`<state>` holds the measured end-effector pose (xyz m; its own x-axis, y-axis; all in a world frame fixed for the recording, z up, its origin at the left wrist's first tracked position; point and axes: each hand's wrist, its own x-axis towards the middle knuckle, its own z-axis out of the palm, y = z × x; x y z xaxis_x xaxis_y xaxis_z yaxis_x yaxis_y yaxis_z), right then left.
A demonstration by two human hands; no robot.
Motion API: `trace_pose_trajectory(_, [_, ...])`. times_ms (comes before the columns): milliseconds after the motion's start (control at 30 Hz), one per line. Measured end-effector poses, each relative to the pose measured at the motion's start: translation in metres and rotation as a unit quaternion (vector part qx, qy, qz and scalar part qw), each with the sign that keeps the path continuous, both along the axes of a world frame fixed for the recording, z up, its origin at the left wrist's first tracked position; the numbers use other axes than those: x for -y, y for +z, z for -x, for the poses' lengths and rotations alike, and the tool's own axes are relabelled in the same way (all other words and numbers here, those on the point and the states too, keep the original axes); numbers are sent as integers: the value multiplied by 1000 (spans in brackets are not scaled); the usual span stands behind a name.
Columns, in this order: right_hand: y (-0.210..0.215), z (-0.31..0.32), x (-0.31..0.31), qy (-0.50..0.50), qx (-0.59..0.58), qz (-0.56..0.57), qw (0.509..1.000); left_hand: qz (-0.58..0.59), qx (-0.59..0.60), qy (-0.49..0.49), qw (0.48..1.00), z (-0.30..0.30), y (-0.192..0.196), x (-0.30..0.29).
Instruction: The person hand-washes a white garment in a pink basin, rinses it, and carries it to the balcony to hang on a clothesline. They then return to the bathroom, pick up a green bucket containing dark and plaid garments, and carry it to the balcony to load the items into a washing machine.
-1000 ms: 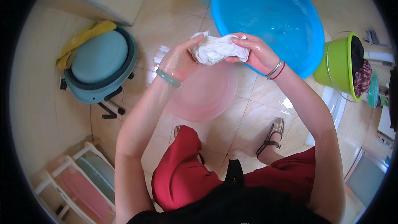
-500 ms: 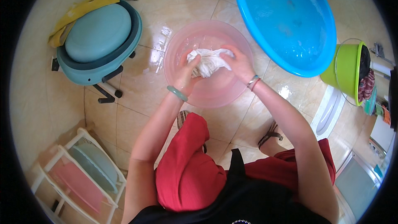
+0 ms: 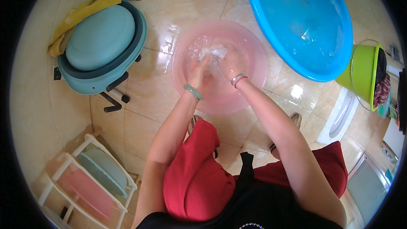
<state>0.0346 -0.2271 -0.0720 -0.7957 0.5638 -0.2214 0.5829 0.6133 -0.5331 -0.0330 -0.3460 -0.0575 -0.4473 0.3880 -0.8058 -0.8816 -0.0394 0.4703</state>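
The floor (image 3: 140,101) is glossy beige ceramic tile with thin grout lines, wet and shining just left of the pink basin. A white step or threshold (image 3: 339,116) lies at the right.

Three open vessels stand on it: one translucent round pink plastic basin (image 3: 250,89) in the middle, one large round blue plastic basin (image 3: 339,59) touching or just beside it at the upper right, and one lime-green plastic bucket (image 3: 362,76) further right. One teal folding tub (image 3: 101,46) on dark legs stands at the left with a yellow cloth (image 3: 80,15) draped over its far edge. One white rack (image 3: 91,174) at the lower left holds two flat basins, one teal and one pink.

The pink basin holds water and a white wet cloth (image 3: 214,51). The blue basin holds clear water. The green bucket holds dark and patterned clothes.

Both hands are sunk in the pink basin: the left hand (image 3: 198,72), with a green bangle, and the right hand (image 3: 231,61), with a silver bangle, press on the white cloth under water; whether the fingers are clenched on it, I cannot tell through the splashing.
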Motion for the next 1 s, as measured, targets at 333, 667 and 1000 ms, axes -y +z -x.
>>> trace_pose_trajectory(333, [120, -15, 63, 152, -243, 134, 949, -336, 119, -60, 932, 20, 14, -5])
trace_pose_trajectory(667, [107, 13, 52, 95, -329, -49, 938, -170, -80, 20, 982, 1, 36, -20])
trace_pose_trajectory(1000, [1, -3, -25, -9, -100, -13, 995, -5, 8, 13, 1000, -11, 23, -3])
